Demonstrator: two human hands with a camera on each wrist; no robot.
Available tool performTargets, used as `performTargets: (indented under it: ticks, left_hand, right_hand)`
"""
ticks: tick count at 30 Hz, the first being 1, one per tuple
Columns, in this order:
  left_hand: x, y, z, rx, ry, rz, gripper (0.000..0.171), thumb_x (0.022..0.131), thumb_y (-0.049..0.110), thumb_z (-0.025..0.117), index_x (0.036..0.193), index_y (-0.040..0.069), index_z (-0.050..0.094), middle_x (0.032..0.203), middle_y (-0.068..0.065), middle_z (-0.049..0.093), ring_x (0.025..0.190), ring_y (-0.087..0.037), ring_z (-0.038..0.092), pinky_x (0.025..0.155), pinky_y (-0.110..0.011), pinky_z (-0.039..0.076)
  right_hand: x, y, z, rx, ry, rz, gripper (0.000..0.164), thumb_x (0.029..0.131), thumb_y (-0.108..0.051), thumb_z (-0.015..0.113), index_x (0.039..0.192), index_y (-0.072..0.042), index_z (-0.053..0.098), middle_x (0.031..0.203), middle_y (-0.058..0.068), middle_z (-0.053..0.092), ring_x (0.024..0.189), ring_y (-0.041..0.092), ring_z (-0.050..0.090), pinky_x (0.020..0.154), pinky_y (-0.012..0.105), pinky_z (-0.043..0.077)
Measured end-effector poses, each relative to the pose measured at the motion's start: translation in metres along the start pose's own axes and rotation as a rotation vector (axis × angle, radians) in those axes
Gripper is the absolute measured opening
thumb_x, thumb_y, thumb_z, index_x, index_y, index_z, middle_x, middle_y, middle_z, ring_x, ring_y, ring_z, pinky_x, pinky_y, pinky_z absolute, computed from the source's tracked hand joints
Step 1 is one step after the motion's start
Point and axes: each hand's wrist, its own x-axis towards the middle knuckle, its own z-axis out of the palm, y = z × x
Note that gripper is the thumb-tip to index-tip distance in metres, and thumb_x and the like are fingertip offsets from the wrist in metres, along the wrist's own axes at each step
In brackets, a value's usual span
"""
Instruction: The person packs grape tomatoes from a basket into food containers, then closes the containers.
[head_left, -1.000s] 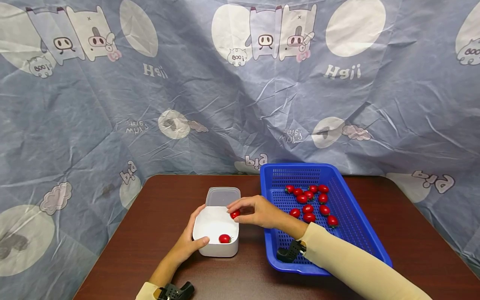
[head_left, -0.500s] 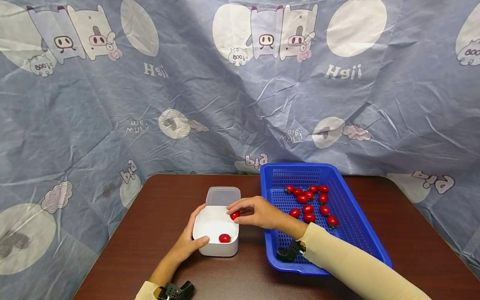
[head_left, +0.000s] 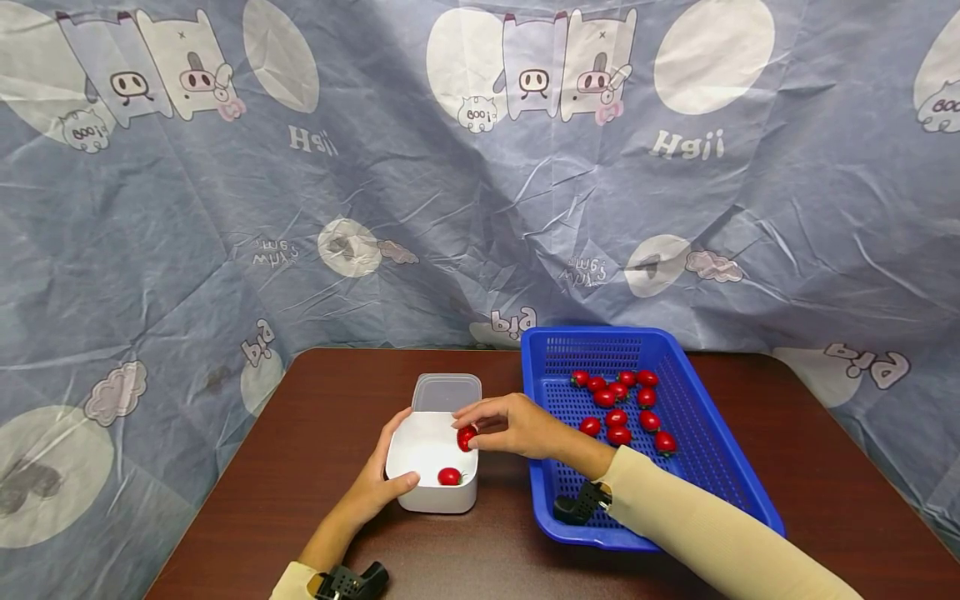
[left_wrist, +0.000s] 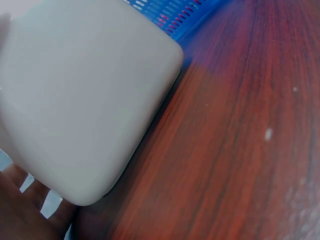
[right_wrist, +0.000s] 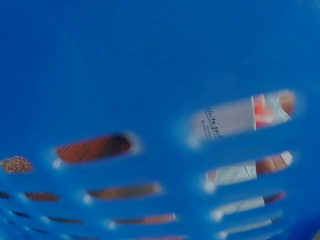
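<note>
A white square box (head_left: 426, 446) stands on the table, and one red cherry tomato (head_left: 449, 477) lies inside at its front right. My left hand (head_left: 372, 479) grips the box's left side, thumb over the front rim and fingers along the far left. In the left wrist view the box wall (left_wrist: 95, 100) fills much of the frame, with fingers (left_wrist: 30, 200) at lower left. Over the box's right rim, my right hand (head_left: 517, 425) pinches another cherry tomato (head_left: 466, 438) between thumb and fingers. The basket's wall (right_wrist: 150, 60) hides that hand in the right wrist view.
A blue slotted basket (head_left: 723, 442) stands to the right, holding several cherry tomatoes (head_left: 618, 435); my right forearm crosses over it. Behind the box lies a translucent lid (head_left: 447, 392). A printed blue-grey cloth (head_left: 420, 192) hangs behind the brown table (head_left: 307, 425).
The tomato in my right hand has turned and shifted slightly left and down within the box's right side. My left hand and the box stay in place.
</note>
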Motion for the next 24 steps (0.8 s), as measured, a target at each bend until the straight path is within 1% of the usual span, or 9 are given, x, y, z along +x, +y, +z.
performTargets:
  ticks: [5,9,12,13,16,19,21,24]
  left_hand:
    - [0.0005,0.0001,0.0006,0.005,0.005,-0.001,0.09,0.082,0.013,0.068,0.154,0.01,0.012,0.147,-0.018,0.029,0.122,-0.042,0.038,0.093,-0.035,0.046]
    - [0.0004,0.0002,0.001,-0.004,0.0,0.002,0.09,0.082,0.011,0.067,0.154,0.01,0.012,0.146,-0.02,0.029,0.121,-0.045,0.038,0.091,-0.038,0.048]
    - [0.0006,-0.0003,0.0012,-0.015,-0.006,0.006,0.09,0.082,0.011,0.067,0.153,0.008,0.011,0.145,-0.02,0.029,0.12,-0.042,0.039,0.089,-0.038,0.049]
    - [0.0006,-0.0005,0.0012,-0.019,-0.006,0.003,0.09,0.083,0.011,0.067,0.153,0.009,0.012,0.145,-0.02,0.029,0.12,-0.041,0.04,0.089,-0.038,0.049]
    - [0.0004,-0.0016,0.0011,-0.018,-0.002,-0.003,0.09,0.082,0.012,0.067,0.154,0.011,0.013,0.146,-0.017,0.029,0.121,-0.033,0.041,0.089,-0.035,0.049]
    - [0.0005,-0.0017,0.0011,-0.021,0.0,-0.006,0.089,0.082,0.012,0.068,0.154,0.014,0.014,0.146,-0.015,0.03,0.121,-0.025,0.043,0.089,-0.034,0.049]
    - [0.0005,-0.0018,0.001,-0.019,0.001,-0.002,0.09,0.082,0.012,0.068,0.154,0.013,0.014,0.146,-0.015,0.03,0.12,-0.021,0.044,0.089,-0.033,0.048]
    - [0.0006,-0.0023,0.0009,-0.012,0.0,0.01,0.089,0.082,0.011,0.068,0.154,0.012,0.014,0.146,-0.017,0.029,0.121,-0.021,0.043,0.09,-0.032,0.048]
  right_hand:
    - [0.0004,0.0005,-0.0005,-0.035,-0.005,0.006,0.029,0.085,-0.005,0.072,0.114,-0.003,0.07,0.123,0.017,0.063,0.108,0.018,0.063,0.086,0.029,0.052]
    - [0.0003,0.0012,-0.0002,-0.036,-0.008,0.003,0.029,0.085,-0.004,0.072,0.114,-0.003,0.07,0.123,0.017,0.064,0.108,0.017,0.063,0.087,0.03,0.052]
    - [-0.0004,0.0015,-0.0002,-0.029,-0.008,0.004,0.029,0.085,-0.007,0.073,0.114,-0.002,0.07,0.123,0.016,0.064,0.109,0.017,0.063,0.088,0.035,0.052]
    - [-0.0006,0.0017,-0.0001,-0.028,-0.007,0.007,0.03,0.085,-0.008,0.073,0.114,-0.003,0.07,0.123,0.015,0.064,0.11,0.017,0.063,0.088,0.035,0.052]
    - [-0.0008,0.0012,-0.0003,-0.03,-0.007,0.02,0.03,0.085,-0.009,0.073,0.114,-0.003,0.07,0.123,0.015,0.064,0.11,0.015,0.062,0.088,0.033,0.052]
    - [-0.0005,0.0005,-0.0008,-0.03,-0.009,0.032,0.03,0.086,-0.01,0.073,0.114,-0.003,0.07,0.124,0.015,0.064,0.109,0.016,0.063,0.087,0.028,0.051]
    - [-0.0002,0.0,-0.0012,-0.027,-0.01,0.032,0.029,0.086,-0.011,0.073,0.114,-0.004,0.07,0.124,0.015,0.063,0.108,0.02,0.063,0.087,0.03,0.052]
    - [0.0005,-0.0003,-0.0014,-0.019,-0.015,0.017,0.029,0.086,-0.012,0.072,0.114,-0.003,0.07,0.124,0.017,0.063,0.108,0.026,0.064,0.087,0.039,0.052]
